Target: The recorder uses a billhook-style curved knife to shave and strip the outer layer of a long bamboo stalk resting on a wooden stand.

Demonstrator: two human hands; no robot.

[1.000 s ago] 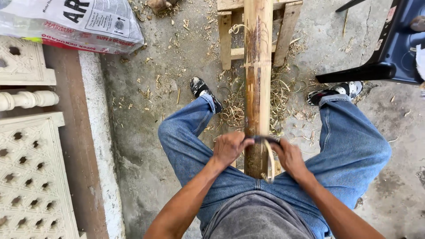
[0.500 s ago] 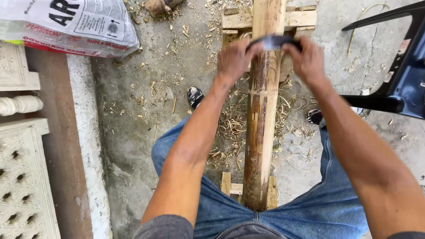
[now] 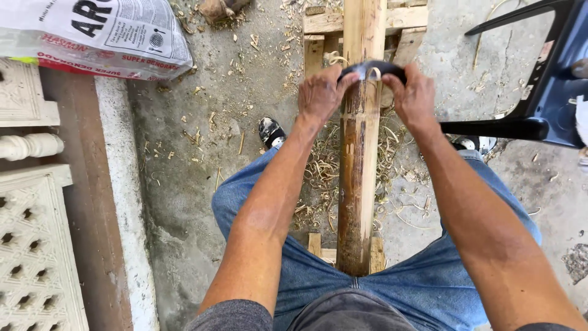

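Left hand (image 3: 320, 95) and right hand (image 3: 415, 98) are each wrapping a full closed grip around one end of a dark curved drawknife (image 3: 372, 69), which is lying across the bamboo pole (image 3: 358, 165). Pole is running lengthwise between the knees, resting on a wooden frame (image 3: 318, 24) over shavings (image 3: 318, 178) on the concrete floor (image 3: 202, 184).

Printed white sack (image 3: 98, 34) lying top left on the concrete floor (image 3: 184, 184). White pierced panels (image 3: 33, 257) and a turned baluster (image 3: 30, 146) along the left edge. Dark blue chair (image 3: 539, 92) at right. Pale shavings (image 3: 318, 178) scattered about.
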